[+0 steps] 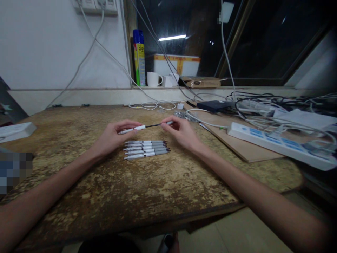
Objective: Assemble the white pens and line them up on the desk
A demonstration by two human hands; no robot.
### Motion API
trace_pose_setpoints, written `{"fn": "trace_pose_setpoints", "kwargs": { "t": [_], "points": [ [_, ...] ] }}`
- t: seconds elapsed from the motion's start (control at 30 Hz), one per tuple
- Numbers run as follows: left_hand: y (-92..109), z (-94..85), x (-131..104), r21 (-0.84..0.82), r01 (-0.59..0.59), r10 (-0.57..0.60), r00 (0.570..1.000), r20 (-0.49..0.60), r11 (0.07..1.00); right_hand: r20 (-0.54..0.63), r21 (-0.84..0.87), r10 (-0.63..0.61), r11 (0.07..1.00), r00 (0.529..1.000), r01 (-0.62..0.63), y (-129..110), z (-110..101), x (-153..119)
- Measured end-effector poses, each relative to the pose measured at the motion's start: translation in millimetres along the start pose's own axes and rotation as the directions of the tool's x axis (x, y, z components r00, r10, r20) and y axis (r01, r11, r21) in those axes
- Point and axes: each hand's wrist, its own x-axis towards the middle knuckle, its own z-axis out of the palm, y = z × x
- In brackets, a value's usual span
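Above the worn wooden table, my left hand (122, 130) pinches the white barrel (140, 128) of a pen. A thin dark refill (153, 125) runs from that barrel towards my right hand (179, 129). Closed fingertips of the right hand grip the pen's grey-white other part (170, 123), partly hidden by the fingers. The two pen parts are apart, with the refill bridging the gap. Just below the hands, several white and grey pens (146, 149) lie side by side in a stack of rows, dark tips to the right.
A white power strip (279, 144) and a cardboard sheet (237, 144) lie at the right, with tangled cables (252, 102) behind. A small clear bag (185, 116) rests beyond my right hand. On the sill stand a spray can (139, 58) and a white mug (153, 79).
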Motion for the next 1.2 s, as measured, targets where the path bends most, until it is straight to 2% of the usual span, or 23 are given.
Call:
{"fn": "trace_pose_setpoints", "kwargs": {
  "t": [0.2,0.43,0.63,0.77,0.9,1.07,1.2],
  "points": [
    [3.7,3.0,-1.4,-0.031,0.005,-0.006,1.000,-0.009,1.000,0.024,0.044,0.033,0.998,0.999,-0.034,-3.9,3.9,-1.1],
    [9.5,6.5,-4.3,0.033,0.001,0.001,0.999,-0.051,0.999,0.058,0.055,0.028,0.998,0.998,-0.032,-2.7,5.2,-2.7],
    [7.6,5.7,-3.6,0.077,-0.005,0.009,0.999,-0.051,0.997,0.087,0.050,0.083,0.995,0.993,-0.087,-3.8,6.1,-2.5],
    [5.5,4.8,-2.7,0.079,-0.004,0.008,0.999,-0.045,0.997,0.097,0.146,0.124,0.980,0.988,-0.137,-1.9,7.9,-0.9],
    [5.9,4.2,-2.7,0.079,-0.008,0.012,0.999,-0.052,0.997,0.052,0.290,0.230,0.928,0.972,-0.235,0.9,6.6,1.4],
    [7.6,3.3,-2.8,0.076,0.012,-0.004,0.995,-0.095,0.997,-0.059,0.316,0.243,0.924,0.968,-0.213,3.9,0.3,3.5],
    [7.6,3.0,-2.6,0.065,0.024,-0.017,0.994,-0.106,0.998,-0.061,0.327,0.248,0.920,0.967,-0.215,3.4,-1.0,3.7]
  ]
}}
